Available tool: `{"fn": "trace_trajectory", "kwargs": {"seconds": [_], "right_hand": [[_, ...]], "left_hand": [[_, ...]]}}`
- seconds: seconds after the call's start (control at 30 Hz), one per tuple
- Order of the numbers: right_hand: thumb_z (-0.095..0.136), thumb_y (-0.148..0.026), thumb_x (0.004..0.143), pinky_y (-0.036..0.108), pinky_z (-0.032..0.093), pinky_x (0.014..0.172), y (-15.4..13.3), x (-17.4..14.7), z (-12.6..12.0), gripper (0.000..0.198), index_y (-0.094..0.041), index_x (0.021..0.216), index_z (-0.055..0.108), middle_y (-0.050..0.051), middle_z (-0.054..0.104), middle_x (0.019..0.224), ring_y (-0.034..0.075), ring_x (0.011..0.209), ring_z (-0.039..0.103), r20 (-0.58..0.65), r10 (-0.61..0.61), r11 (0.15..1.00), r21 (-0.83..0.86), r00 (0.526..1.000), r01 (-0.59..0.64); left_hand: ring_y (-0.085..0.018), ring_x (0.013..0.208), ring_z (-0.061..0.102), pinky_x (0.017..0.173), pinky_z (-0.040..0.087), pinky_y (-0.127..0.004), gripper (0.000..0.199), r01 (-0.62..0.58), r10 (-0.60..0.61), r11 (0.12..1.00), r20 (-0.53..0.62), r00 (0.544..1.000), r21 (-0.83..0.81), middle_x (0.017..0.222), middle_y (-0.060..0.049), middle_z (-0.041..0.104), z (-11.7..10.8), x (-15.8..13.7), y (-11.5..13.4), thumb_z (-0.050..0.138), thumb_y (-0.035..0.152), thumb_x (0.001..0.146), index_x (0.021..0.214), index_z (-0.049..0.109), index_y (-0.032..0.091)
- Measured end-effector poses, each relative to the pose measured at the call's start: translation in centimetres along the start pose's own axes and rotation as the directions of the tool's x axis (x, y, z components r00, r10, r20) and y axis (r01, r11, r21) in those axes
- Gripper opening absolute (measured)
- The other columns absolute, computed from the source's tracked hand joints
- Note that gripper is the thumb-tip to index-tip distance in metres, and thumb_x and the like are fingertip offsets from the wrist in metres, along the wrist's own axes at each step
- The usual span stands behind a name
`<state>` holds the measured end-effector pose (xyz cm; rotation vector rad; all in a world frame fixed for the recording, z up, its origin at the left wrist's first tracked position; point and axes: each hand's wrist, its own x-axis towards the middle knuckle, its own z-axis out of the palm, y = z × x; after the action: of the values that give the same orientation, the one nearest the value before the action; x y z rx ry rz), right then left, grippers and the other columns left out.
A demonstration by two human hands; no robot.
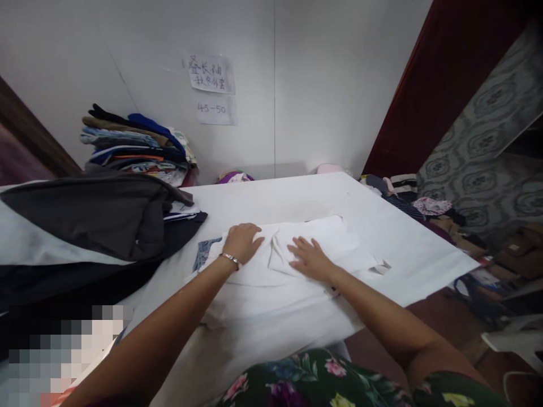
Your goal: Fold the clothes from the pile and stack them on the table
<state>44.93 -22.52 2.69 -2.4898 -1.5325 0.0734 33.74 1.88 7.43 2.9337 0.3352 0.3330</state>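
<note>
A white garment (250, 271) lies spread on the white table (407, 249) in front of me, with a raised crease between my hands. My left hand (242, 244) rests on its left part, a bracelet at the wrist; the fingers lie on the cloth. On the right part my right hand (311, 259) lies flat with its fingers spread. From under the white cloth a bit of blue denim (205, 253) shows at the left. One end of the white cloth reaches out to the right, past my right hand.
Dark clothes (93, 217) are heaped on the table's left side. Behind them rises a stack of folded clothes (136, 147) against the wall, below paper signs (212, 73). More clothes (407, 198) lie beyond the right edge, near cardboard boxes (515, 249). A white stool (513, 339) stands at lower right.
</note>
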Motion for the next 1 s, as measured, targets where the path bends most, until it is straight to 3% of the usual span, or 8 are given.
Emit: {"fn": "trace_trajectory", "kwargs": {"seconds": [0.13, 0.3, 0.47, 0.57, 0.67, 0.77, 0.83, 1.0], "right_hand": [[0.038, -0.05, 0.097, 0.058, 0.012, 0.115, -1.0, -0.7, 2.2, 0.056, -0.023, 0.146, 0.038, 0.012, 0.026, 0.157, 0.03, 0.146, 0.019, -0.005, -0.052, 0.995, -0.088, 0.999, 0.051], [0.038, -0.05, 0.097, 0.058, 0.011, 0.115, -0.9, -0.6, 1.1, 0.057, -0.022, 0.146, 0.04, 0.012, 0.026, 0.157, 0.03, 0.146, 0.018, 0.037, -0.028, 0.999, -0.042, 0.999, 0.029], [0.036, -0.053, 0.096, 0.056, 0.013, 0.115, -1.3, -0.3, -0.7, 0.054, -0.026, 0.142, 0.044, 0.009, 0.029, 0.157, 0.027, 0.146, 0.017, -0.022, 0.027, 0.997, 0.075, 0.999, -0.025], [0.035, -0.052, 0.097, 0.056, 0.012, 0.115, -1.3, 0.0, -0.1, 0.055, -0.025, 0.144, 0.042, 0.01, 0.026, 0.158, 0.028, 0.147, 0.016, -0.083, 0.042, 0.998, 0.049, 0.996, -0.038], [0.035, -0.05, 0.097, 0.058, 0.012, 0.114, -1.3, 0.1, 1.6, 0.055, -0.022, 0.144, 0.042, 0.013, 0.028, 0.156, 0.031, 0.146, 0.018, -0.024, 0.001, 0.999, -0.037, 1.0, -0.002], [0.034, -0.049, 0.097, 0.058, 0.011, 0.113, -1.3, 0.0, 2.9, 0.055, -0.023, 0.145, 0.041, 0.013, 0.028, 0.156, 0.032, 0.145, 0.019, -0.021, -0.019, 0.994, -0.104, 1.0, 0.017], [0.033, -0.049, 0.098, 0.058, 0.012, 0.113, -1.3, 0.0, 3.2, 0.055, -0.023, 0.145, 0.04, 0.013, 0.028, 0.156, 0.032, 0.145, 0.02, -0.03, -0.021, 0.993, -0.119, 0.999, 0.017], [0.036, -0.049, 0.097, 0.058, 0.011, 0.114, -1.4, 0.1, 2.4, 0.055, -0.022, 0.145, 0.041, 0.013, 0.028, 0.156, 0.032, 0.145, 0.019, -0.006, 0.0, 0.996, -0.094, 1.0, -0.001]], "left_hand": [[-0.027, 0.129, 0.046, 0.11, 0.026, -0.048, 0.038, -0.014, 0.009, 0.999, 0.19, 0.982, 0.029, 0.137, -0.008, 0.057, 2.8, -1.6, 0.7, 0.051, 0.04, 0.088, 0.122, 0.06, 0.026], [-0.026, 0.135, 0.042, 0.114, 0.023, -0.048, 0.042, 0.016, -0.021, 1.0, 0.251, 0.968, 0.021, 0.143, -0.009, 0.051, 3.7, -2.3, 0.1, 0.045, 0.042, 0.091, 0.127, 0.057, 0.024], [-0.024, 0.133, 0.044, 0.115, 0.021, -0.048, 0.037, 0.057, -0.052, 0.996, 0.081, 0.995, -0.066, 0.138, -0.008, 0.057, 0.9, -3.7, -0.2, 0.049, 0.041, 0.09, 0.121, 0.061, 0.025], [-0.024, 0.132, 0.044, 0.115, 0.024, -0.045, 0.037, 0.179, -0.184, 0.982, -0.082, 0.979, -0.068, 0.137, -0.009, 0.057, -0.9, -6.2, -2.1, 0.051, 0.038, 0.088, 0.119, 0.062, 0.022], [-0.025, 0.134, 0.043, 0.112, 0.03, -0.039, 0.044, 0.443, -0.458, 0.888, -0.156, 0.875, -0.124, 0.142, -0.012, 0.052, -1.5, -9.8, -4.8, 0.051, 0.038, 0.087, 0.126, 0.058, 0.018], [-0.028, 0.128, 0.05, 0.105, 0.04, -0.037, 0.06, 0.697, -0.733, 0.661, -0.036, 0.68, -0.279, 0.142, -0.017, 0.05, -0.9, -13.0, -6.6, 0.048, 0.046, 0.087, 0.136, 0.047, 0.011], [-0.028, 0.121, 0.056, 0.1, 0.044, -0.036, 0.068, 0.764, -0.807, 0.524, 0.068, 0.586, -0.376, 0.139, -0.017, 0.053, -0.4, -14.2, -7.0, 0.046, 0.053, 0.086, 0.139, 0.043, 0.01], [-0.029, 0.121, 0.057, 0.101, 0.043, -0.038, 0.074, 0.752, -0.819, 0.428, 0.136, 0.557, -0.502, 0.136, -0.016, 0.057, -0.2, -13.8, -6.7, 0.048, 0.059, 0.084, 0.142, 0.039, 0.013]]}}
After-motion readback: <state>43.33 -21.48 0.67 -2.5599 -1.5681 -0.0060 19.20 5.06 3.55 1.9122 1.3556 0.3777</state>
